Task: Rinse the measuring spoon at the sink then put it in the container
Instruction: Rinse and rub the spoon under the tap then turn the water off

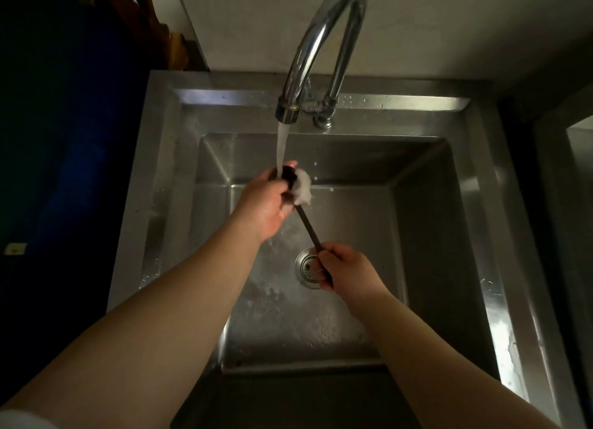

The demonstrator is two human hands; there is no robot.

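Observation:
A dark measuring spoon (306, 226) with a long thin handle is held over the steel sink (475, 210). My right hand (345, 269) grips the handle's near end above the drain. My left hand (268, 204) wraps around the spoon's bowl under the running water, which splashes white off the bowl. The water falls from a curved chrome faucet (321, 43). The bowl of the spoon is mostly hidden by my fingers and the splash. No container is in view.
The drain strainer (305, 268) sits at the basin's middle, partly behind my right hand. A pale wall rises behind the faucet. Left of the sink is a dark blue surface (64, 139). A dark gap and another steel edge (564, 172) lie to the right.

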